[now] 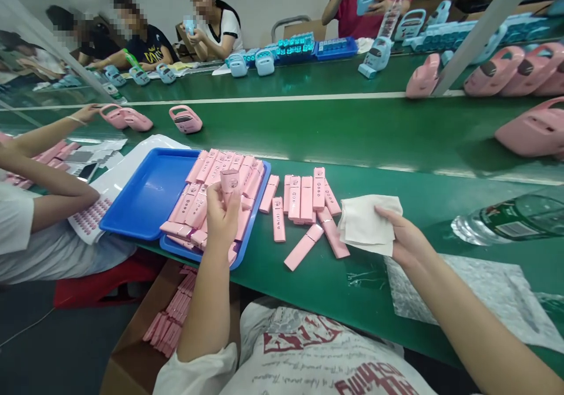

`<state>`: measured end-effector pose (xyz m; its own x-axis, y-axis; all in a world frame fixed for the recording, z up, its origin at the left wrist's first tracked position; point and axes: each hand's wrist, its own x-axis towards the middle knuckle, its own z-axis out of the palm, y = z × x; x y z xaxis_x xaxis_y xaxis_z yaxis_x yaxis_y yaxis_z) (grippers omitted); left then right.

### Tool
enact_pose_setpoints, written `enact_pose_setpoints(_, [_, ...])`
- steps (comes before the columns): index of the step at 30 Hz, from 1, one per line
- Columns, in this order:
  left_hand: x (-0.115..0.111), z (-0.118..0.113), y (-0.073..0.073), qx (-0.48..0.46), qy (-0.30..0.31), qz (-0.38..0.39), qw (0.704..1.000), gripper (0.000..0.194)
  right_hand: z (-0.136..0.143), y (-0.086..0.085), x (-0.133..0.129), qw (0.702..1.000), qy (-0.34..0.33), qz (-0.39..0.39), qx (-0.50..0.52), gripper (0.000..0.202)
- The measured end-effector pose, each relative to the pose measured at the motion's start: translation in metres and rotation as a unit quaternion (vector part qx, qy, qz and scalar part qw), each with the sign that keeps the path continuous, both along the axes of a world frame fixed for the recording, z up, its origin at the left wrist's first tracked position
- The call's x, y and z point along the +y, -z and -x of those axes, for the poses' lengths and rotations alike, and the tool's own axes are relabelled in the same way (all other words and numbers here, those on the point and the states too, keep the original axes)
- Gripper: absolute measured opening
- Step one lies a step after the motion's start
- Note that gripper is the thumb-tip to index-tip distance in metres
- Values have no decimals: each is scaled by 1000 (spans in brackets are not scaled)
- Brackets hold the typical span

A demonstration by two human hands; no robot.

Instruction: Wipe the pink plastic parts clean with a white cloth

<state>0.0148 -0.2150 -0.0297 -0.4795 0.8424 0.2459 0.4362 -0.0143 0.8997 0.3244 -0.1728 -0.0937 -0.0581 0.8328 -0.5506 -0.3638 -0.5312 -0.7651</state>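
Note:
My left hand point(222, 218) is closed on a pink stick-shaped piece point(230, 182), its printed end sticking up from between my thumb and fingers. Below and around that hand, many similar pink pieces point(190, 208) lie heaped in a blue tray point(265, 180). A folded white cloth point(368, 223) is pinched in my right hand point(408, 236), held over the green table. Between my two hands several more pink pieces point(304, 248) lie loose on the table, some showing a row of small round marks. The lower part of the piece in my left hand is hidden by my fingers.
A second blue tray point(145, 189) stands at left, beside a co-worker's bent arm point(57, 198). A clear bottle point(515, 216) lies at right near a plastic sheet point(476, 301). Pink handled cases point(185, 119) stand on the green belt point(308, 127). A carton point(136, 354) sits below.

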Motion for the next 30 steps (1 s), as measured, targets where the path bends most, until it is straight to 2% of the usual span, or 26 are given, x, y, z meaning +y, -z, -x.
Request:
enact_pose_setpoints(1, [3,-15,-1,-90,59,-8,994,41,2,-2,-1,999,33,-7,7,22])
enact_pose_setpoints(3, [9,-48,1,-234,175,32,956,48,8,-5,0,993,99,-57,12,26])
enact_pose_setpoints(6, [15,-98,9,-374,318,130,862,64,17,-7,4,965,159,-203,-46,42])
enact_pose_setpoints(7, [16,-112,13,-404,345,150,834,69,20,-7,5,951,159,-249,-87,47])
enact_pose_setpoints(9, [17,-133,22,-441,373,175,798,76,25,-6,2,914,107,-346,-181,51])
enact_pose_setpoints(11, [16,-141,30,-453,384,192,782,85,32,-2,-6,849,17,-452,-271,49])
enact_pose_setpoints(13, [16,-140,37,-453,372,198,786,92,39,3,-17,751,-68,-562,-341,48])
enact_pose_setpoints(16, [16,-129,44,-458,303,199,812,97,44,8,-33,601,-181,-683,-373,48])
enact_pose_setpoints(17, [16,-125,45,-460,282,201,818,99,43,9,-35,565,-213,-709,-365,48])
enact_pose_setpoints(18, [15,-123,46,-460,271,202,821,100,42,8,-35,545,-233,-722,-357,47])
enact_pose_setpoints(19, [14,-121,47,-457,275,202,822,102,40,7,-33,542,-236,-725,-354,46])
enact_pose_setpoints(20, [13,-121,47,-450,291,202,820,104,38,6,-31,552,-222,-718,-362,45])
enact_pose_setpoints(22, [10,-125,47,-435,342,207,807,107,35,4,-26,592,-163,-680,-400,44])
enact_pose_setpoints(24, [8,-129,47,-433,376,213,791,107,34,4,-25,609,-126,-656,-428,46])
enact_pose_setpoints(28, [10,-130,44,-478,342,197,785,100,37,10,-34,569,-203,-719,-343,47])
enact_pose_setpoints(29, [11,-128,44,-488,330,190,785,97,36,11,-35,588,-212,-713,-318,47])
enact_pose_setpoints(30, [12,-127,43,-497,326,183,783,91,35,12,-35,635,-197,-683,-301,45])
